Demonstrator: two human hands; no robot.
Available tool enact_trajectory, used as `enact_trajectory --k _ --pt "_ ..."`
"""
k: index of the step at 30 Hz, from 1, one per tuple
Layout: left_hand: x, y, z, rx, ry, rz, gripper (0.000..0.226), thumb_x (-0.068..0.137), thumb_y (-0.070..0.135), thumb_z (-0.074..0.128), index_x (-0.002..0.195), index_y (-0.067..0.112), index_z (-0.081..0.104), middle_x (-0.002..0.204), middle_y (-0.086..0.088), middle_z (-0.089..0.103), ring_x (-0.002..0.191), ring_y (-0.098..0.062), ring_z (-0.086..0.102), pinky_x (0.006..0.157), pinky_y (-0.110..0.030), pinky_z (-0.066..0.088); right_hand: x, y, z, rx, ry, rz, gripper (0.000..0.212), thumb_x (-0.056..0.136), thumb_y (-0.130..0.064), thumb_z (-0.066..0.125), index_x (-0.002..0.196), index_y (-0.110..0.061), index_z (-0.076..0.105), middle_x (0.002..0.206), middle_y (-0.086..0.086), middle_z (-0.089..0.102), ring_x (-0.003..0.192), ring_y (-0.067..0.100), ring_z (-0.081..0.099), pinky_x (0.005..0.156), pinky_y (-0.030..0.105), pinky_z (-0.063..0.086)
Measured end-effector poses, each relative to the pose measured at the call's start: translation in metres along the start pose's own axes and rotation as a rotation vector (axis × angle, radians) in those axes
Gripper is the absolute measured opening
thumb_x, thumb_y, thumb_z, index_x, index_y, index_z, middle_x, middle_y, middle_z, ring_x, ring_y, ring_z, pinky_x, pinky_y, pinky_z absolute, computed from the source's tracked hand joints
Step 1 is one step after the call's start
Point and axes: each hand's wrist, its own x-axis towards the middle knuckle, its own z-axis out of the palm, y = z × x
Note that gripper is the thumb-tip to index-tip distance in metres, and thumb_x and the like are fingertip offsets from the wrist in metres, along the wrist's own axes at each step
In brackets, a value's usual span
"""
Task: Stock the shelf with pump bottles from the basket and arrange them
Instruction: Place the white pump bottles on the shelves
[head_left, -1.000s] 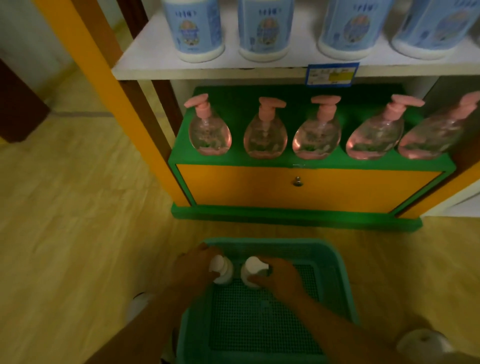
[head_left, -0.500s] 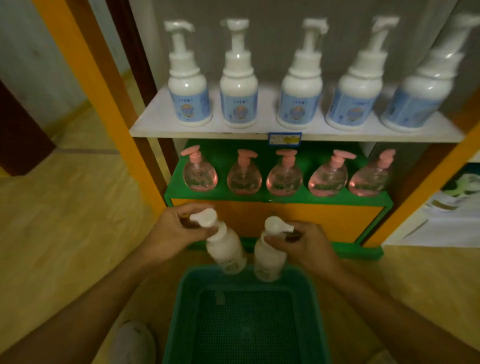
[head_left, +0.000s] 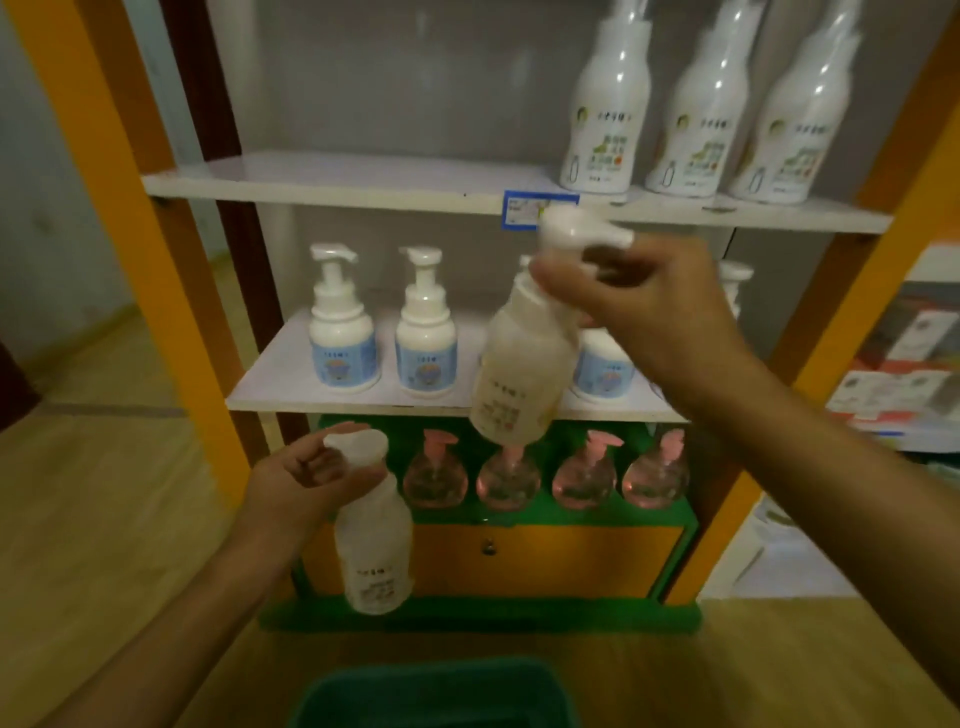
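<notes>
Before the shelving unit, listed left to right.

Item 1: my left hand (head_left: 306, 480), low and left of centre, grip curled round the neck of a white pump bottle (head_left: 373, 551) just under its pump head. Bottle hangs upright in front of the orange cabinet front (head_left: 545, 561), clear of every shelf.

Item 2: middle shelf (head_left: 275, 384), white board, carrying blue-labelled foam pump bottles (head_left: 343, 332); two stand in plain sight at its left, others partly hidden behind my right arm.

Item 3: green bottom shelf (head_left: 670, 514), a row of pink round pump bottles (head_left: 584, 475).

Item 4: second white pump bottle (head_left: 522, 369), tilted, base toward the middle shelf's front edge, held in the air. My right hand (head_left: 660, 322) pinches its pump neck, fingers closed round it.

Item 5: top shelf (head_left: 322, 182), left part bare, three tall white bottles (head_left: 608, 109) at its right; blue price tag (head_left: 524, 210) on the edge.

Item 6: green basket (head_left: 431, 693), rim at bottom edge, on the wooden floor (head_left: 104, 519).
</notes>
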Motion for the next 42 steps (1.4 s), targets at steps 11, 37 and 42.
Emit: enact_trajectory --k 11,37,42 --pt "0.003 -0.003 -0.008 -0.062 0.031 -0.045 0.061 0.052 0.018 0.075 0.113 0.017 0.067 0.102 0.0 0.073 0.102 -0.02 0.064 0.085 -0.041 0.052 0.144 -0.089 0.0 -0.088 0.057 -0.114 0.025 0.09 -0.04 0.055 0.104 -0.019 0.054 0.089 -0.013 0.061 0.065 -0.006 0.063 0.053 0.005 0.045" --pt "0.005 0.036 -0.006 -0.026 0.13 0.023 0.037 0.055 0.021 0.074 0.091 0.028 0.07 0.088 0.015 0.075 0.082 -0.006 0.069 0.07 -0.031 0.054 0.197 -0.022 0.036 -0.27 0.017 0.112 0.083 0.06 -0.048 0.081 0.125 -0.017 0.04 0.115 0.002 0.059 0.099 0.02 0.062 0.085 0.039 0.055" --pt "0.005 0.041 -0.009 -0.055 0.135 0.041 0.039 0.053 0.022 0.073 0.092 0.026 0.071 0.091 0.012 0.075 0.08 -0.004 0.07 0.073 -0.033 0.053 0.198 -0.022 0.027 -0.275 0.02 0.146 0.067 0.07 -0.038 0.078 0.121 -0.014 0.043 0.107 -0.001 0.056 0.095 0.017 0.059 0.075 0.028 0.051"
